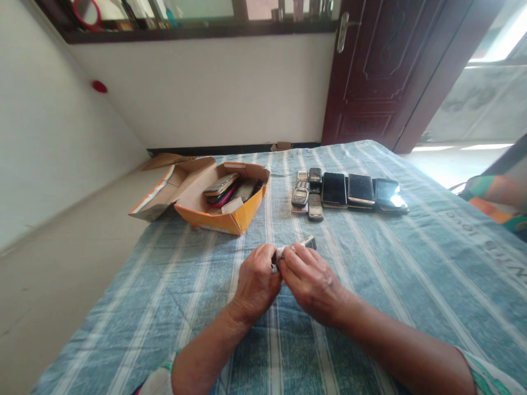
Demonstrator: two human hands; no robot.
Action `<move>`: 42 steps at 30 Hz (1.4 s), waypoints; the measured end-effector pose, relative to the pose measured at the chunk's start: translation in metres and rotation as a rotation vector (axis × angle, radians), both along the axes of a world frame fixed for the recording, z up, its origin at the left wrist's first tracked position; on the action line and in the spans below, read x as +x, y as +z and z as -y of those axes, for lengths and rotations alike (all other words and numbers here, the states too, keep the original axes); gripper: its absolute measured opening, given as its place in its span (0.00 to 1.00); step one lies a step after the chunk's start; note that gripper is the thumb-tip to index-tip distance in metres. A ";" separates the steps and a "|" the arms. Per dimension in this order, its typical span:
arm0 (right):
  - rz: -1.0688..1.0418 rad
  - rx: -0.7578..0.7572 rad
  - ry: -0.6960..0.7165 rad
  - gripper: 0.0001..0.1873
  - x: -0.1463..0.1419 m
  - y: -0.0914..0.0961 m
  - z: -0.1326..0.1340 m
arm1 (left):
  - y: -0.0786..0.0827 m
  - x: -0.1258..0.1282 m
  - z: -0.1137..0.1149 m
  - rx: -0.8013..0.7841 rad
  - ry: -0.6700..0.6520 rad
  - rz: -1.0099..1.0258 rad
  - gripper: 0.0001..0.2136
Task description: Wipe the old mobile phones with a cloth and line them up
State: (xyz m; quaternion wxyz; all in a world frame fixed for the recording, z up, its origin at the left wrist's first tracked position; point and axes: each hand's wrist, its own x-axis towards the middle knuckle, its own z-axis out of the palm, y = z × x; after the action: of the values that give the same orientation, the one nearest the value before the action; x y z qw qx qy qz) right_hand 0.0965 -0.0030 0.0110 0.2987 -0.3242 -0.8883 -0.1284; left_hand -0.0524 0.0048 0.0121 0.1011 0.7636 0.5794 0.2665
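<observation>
My left hand (258, 282) and my right hand (310, 280) meet over the near part of the bed cover, both with fingers closed. A crumpled white piece (280, 253), cloth or tissue, shows at the fingertips of my right hand. Between the hands a dark edge (274, 262) is visible, mostly covered by my left fingers; its kind cannot be made out. Just beyond my right knuckles the end of a small grey and black phone (309, 242) sticks out. Whether it is held or lies on the cover is hidden.
An orange cardboard box (247, 216), lid folded open, holds several phones (222, 186). To its right, several keypad phones (301, 193) are grouped beside dark-screened smartphones (334, 189) in a row. All rest on a blue striped cover (197, 307). Behind are a wall and a door (379, 66).
</observation>
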 end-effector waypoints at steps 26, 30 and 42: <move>-0.100 -0.056 -0.315 0.13 0.024 -0.007 -0.031 | 0.002 0.003 0.001 0.011 0.017 -0.046 0.08; -0.298 -0.219 -0.317 0.12 0.029 -0.011 -0.037 | 0.004 0.002 0.000 -0.011 0.024 -0.043 0.09; -1.003 -0.911 -0.288 0.11 0.040 -0.013 -0.058 | 0.014 0.010 -0.006 -0.067 -0.019 -0.060 0.06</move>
State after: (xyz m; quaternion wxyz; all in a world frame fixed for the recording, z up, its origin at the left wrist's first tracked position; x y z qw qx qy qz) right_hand 0.1361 0.0547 -0.0017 0.4873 -0.5521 -0.5565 0.3846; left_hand -0.0422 0.0104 0.0257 0.1116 0.7729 0.5834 0.2230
